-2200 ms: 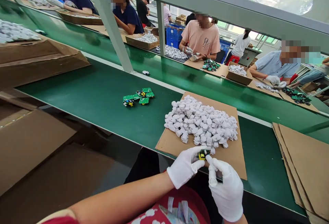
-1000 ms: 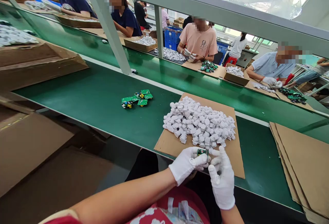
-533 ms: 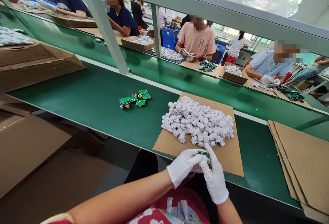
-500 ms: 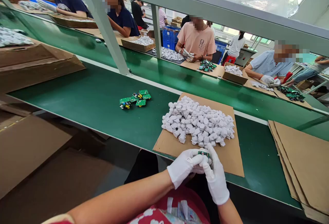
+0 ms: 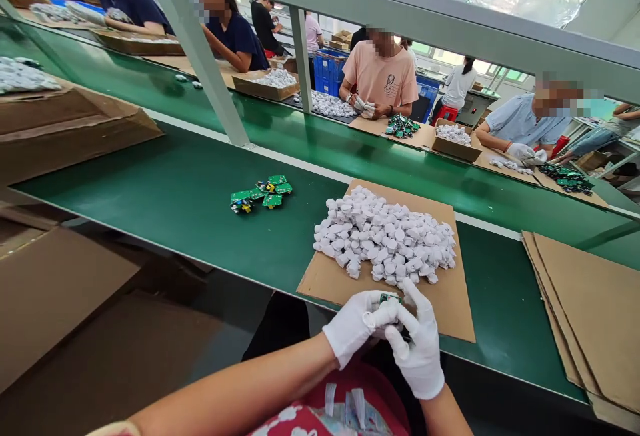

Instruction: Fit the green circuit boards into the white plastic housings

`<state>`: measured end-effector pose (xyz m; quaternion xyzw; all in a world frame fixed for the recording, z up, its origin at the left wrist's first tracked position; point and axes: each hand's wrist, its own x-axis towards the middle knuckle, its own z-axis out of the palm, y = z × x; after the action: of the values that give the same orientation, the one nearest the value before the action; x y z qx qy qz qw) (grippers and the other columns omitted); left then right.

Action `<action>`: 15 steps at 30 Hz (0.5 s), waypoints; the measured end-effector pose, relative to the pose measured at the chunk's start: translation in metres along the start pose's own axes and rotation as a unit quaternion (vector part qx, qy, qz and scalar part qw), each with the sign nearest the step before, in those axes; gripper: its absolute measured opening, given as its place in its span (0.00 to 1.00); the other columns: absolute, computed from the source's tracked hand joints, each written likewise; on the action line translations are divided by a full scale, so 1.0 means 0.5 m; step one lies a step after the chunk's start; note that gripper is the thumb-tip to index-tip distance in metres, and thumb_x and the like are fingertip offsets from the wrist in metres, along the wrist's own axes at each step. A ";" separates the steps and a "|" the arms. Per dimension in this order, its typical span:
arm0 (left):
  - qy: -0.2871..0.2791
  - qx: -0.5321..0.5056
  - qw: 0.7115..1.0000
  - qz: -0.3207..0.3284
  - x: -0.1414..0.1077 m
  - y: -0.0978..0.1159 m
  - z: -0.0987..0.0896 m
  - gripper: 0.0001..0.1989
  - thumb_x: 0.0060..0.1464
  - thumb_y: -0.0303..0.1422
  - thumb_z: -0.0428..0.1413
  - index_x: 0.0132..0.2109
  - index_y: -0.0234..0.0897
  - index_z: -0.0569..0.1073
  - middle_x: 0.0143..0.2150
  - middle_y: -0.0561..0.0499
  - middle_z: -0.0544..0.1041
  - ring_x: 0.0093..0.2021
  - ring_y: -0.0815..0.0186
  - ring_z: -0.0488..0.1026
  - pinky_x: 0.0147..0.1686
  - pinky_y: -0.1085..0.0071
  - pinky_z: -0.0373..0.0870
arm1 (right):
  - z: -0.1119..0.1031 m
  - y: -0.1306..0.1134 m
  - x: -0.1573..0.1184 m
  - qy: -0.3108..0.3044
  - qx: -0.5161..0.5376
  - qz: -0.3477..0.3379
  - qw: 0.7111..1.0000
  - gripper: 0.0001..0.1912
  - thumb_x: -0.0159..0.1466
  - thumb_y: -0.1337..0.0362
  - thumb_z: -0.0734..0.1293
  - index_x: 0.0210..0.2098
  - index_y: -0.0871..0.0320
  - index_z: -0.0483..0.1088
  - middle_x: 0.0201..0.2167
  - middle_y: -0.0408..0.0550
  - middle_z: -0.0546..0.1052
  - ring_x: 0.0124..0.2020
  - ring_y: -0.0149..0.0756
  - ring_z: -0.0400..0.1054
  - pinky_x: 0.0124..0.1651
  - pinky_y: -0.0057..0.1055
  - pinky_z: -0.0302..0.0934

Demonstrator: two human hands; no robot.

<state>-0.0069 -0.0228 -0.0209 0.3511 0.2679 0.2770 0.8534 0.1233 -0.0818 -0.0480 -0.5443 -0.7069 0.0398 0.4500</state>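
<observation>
Both my hands wear white gloves and meet over my lap, at the near edge of the bench. A small green circuit board (image 5: 389,298) shows between the fingertips, mostly covered by them. My left hand (image 5: 353,326) is closed around the board from the left. My right hand (image 5: 417,349) grips it from the right, with the thumb and index finger somewhat spread. Just beyond the hands, a heap of small white plastic parts (image 5: 385,236) lies on a flat cardboard sheet (image 5: 330,281).
Several green circuit boards (image 5: 263,194) lie on the green bench (image 5: 200,223). Cardboard sheets (image 5: 590,316) are stacked at right, a cardboard box (image 5: 75,129) at left. A grey metal frame (image 5: 215,69) crosses above. Co-workers sit across the belt (image 5: 300,136).
My right thumb and fingers have spread a little around the circuit board. Less of the board shows now. The heap and the loose boards stay put.
</observation>
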 end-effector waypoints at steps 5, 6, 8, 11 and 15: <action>0.022 0.013 1.000 0.015 0.004 -0.021 -0.016 0.18 0.41 0.41 0.64 0.34 0.30 0.73 0.30 0.48 0.74 0.26 0.72 0.68 0.29 0.75 0.64 | 0.019 0.004 -0.013 0.003 0.146 0.133 0.980 0.31 0.64 0.56 0.59 0.64 0.56 0.48 0.58 0.57 0.64 0.56 0.46 0.62 0.54 0.46 0.61; 0.021 0.006 1.000 0.021 0.005 -0.025 -0.017 0.17 0.42 0.41 0.63 0.33 0.30 0.73 0.29 0.49 0.74 0.25 0.72 0.68 0.28 0.76 0.64 | 0.023 0.006 -0.013 -0.007 0.143 0.150 0.978 0.31 0.63 0.55 0.60 0.63 0.57 0.51 0.56 0.57 0.66 0.54 0.45 0.64 0.53 0.44 0.61; 0.016 -0.011 1.000 0.018 0.008 -0.028 -0.016 0.16 0.42 0.40 0.63 0.30 0.30 0.72 0.26 0.50 0.73 0.23 0.74 0.67 0.27 0.77 0.64 | 0.027 0.011 -0.010 -0.035 0.130 0.165 0.977 0.29 0.62 0.55 0.62 0.61 0.57 0.56 0.53 0.56 0.71 0.52 0.44 0.67 0.53 0.41 0.62; -0.002 -0.051 0.998 -0.023 0.007 -0.019 -0.014 0.16 0.43 0.41 0.63 0.31 0.31 0.72 0.26 0.51 0.73 0.25 0.72 0.70 0.30 0.74 0.66 | 0.021 0.021 -0.002 -0.055 0.136 0.195 0.970 0.26 0.63 0.55 0.61 0.59 0.56 0.61 0.50 0.53 0.74 0.50 0.41 0.69 0.52 0.36 0.63; -0.025 -0.093 0.994 -0.054 -0.003 0.004 -0.015 0.18 0.44 0.41 0.63 0.38 0.32 0.73 0.33 0.46 0.76 0.34 0.64 0.75 0.38 0.69 0.69 | 0.001 0.020 0.008 -0.055 0.168 0.229 0.957 0.22 0.66 0.56 0.57 0.57 0.56 0.63 0.50 0.51 0.74 0.51 0.40 0.68 0.53 0.35 0.63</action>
<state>-0.0135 -0.0191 -0.0235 0.2621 0.2379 0.2451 0.9025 0.1305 -0.0744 -0.0513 -0.6053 -0.5702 0.2896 0.4739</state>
